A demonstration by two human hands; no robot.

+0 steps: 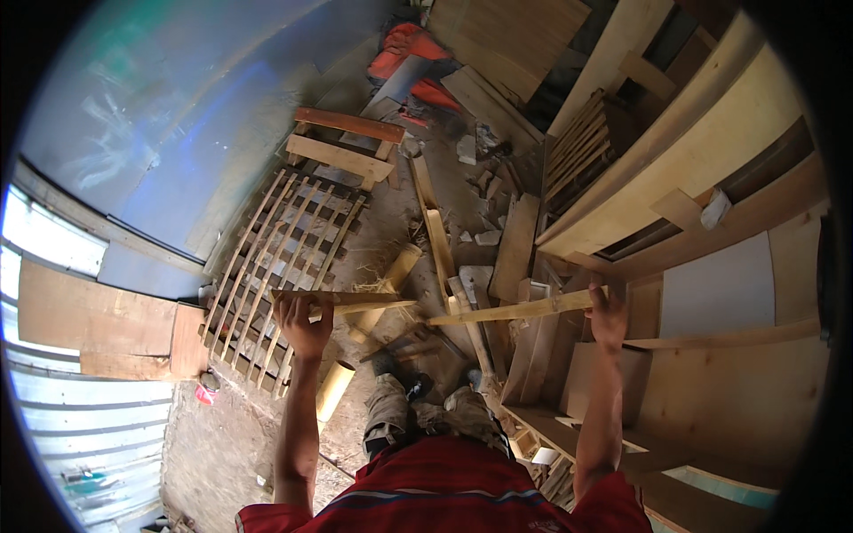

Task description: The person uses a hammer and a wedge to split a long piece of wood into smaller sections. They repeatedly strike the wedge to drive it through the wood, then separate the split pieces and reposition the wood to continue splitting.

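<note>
My left hand is closed round the outer end of a split bamboo piece, which tapers toward the middle. Its top looks brown and its lower side pale yellow; whether it is one piece or two I cannot tell. On the other side, my right hand grips a long yellow bamboo strip by its outer end. The inner ends of the two pieces are a small gap apart. Below my left hand, a short yellow bamboo tube stands tilted on the ground. Another bamboo length lies beyond the pieces.
A slatted wooden lattice lies to the left, with a low wooden bench behind it. Long timber and boards lie ahead among rubble. Wooden cabinet frames fill the right side. A red can stands at left.
</note>
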